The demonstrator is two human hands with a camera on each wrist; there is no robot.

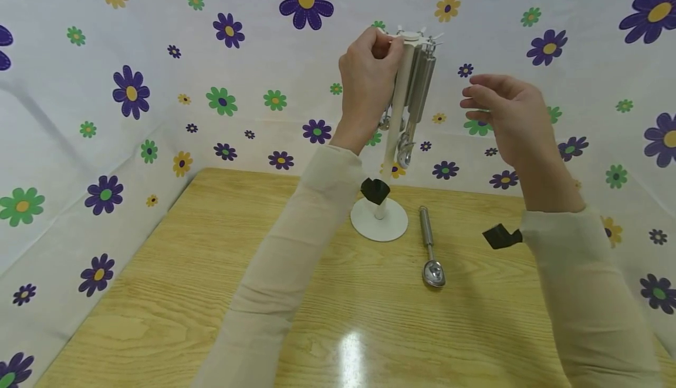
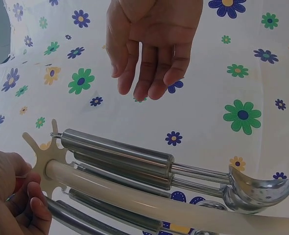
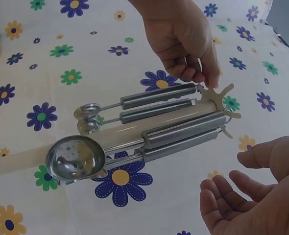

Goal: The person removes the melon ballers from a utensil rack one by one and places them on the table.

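Observation:
A cream utensil stand (image 1: pixel 380 229) with a round base and a star of hooks on top stands on the table. My left hand (image 1: pixel 369 62) pinches one hook at its top between thumb and fingers. Steel-handled utensils hang around the pole, among them a large scoop (image 3: pixel 73 156) and some with smaller round heads (image 3: pixel 87 111). To the right of the stand, my right hand (image 1: pixel 514 112) is raised in the air, fingers loosely bent and holding nothing. An ice cream scoop (image 1: pixel 434 273) lies on the table right of the base, handle pointing away.
The wooden table (image 1: pixel 158 270) meets a white cloth backdrop (image 1: pixel 253 53) with purple, green and yellow flowers behind and at the sides. A black wrist mount (image 1: pixel 499 236) sticks out from the right sleeve, and another (image 1: pixel 375 191) from the left sleeve overlaps the stand's pole.

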